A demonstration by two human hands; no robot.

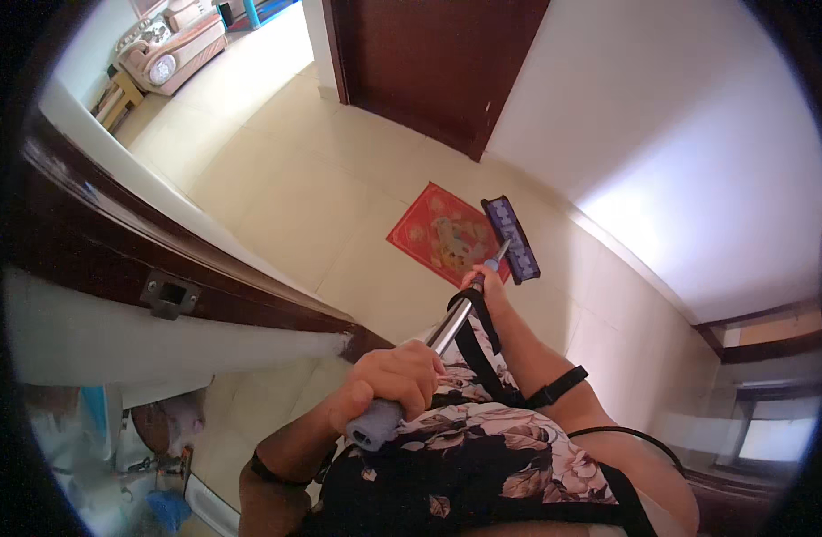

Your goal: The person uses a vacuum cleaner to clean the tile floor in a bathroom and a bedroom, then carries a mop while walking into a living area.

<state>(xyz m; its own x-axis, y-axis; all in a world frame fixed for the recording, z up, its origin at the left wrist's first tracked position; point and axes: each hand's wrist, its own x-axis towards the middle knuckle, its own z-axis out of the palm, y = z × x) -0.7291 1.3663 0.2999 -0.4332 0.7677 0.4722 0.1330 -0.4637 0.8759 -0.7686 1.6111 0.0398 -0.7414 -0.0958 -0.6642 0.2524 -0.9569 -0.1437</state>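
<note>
Both my hands are wrapped round the silver pole (450,328) of a long-handled floor mop. My left hand (391,383) is closed near its top end, just above the grey end grip (375,427). Farther down the pole, my right hand (489,283) is closed round it by a grey-blue collar. The mop's wide head (511,239), grey-purple with dark edges, rests on the floor at the right side of a red mat (420,228). Its underside is hidden, so I cannot tell what it is faced with. The mat has a golden printed figure and lies flat.
A dark brown door (420,72) stands ahead, with a white wall (661,116) on the right. A dark door frame (205,286) with a metal strike plate runs along my left. Beige tiles (312,188) lead to a pink sofa (178,58) at the far left.
</note>
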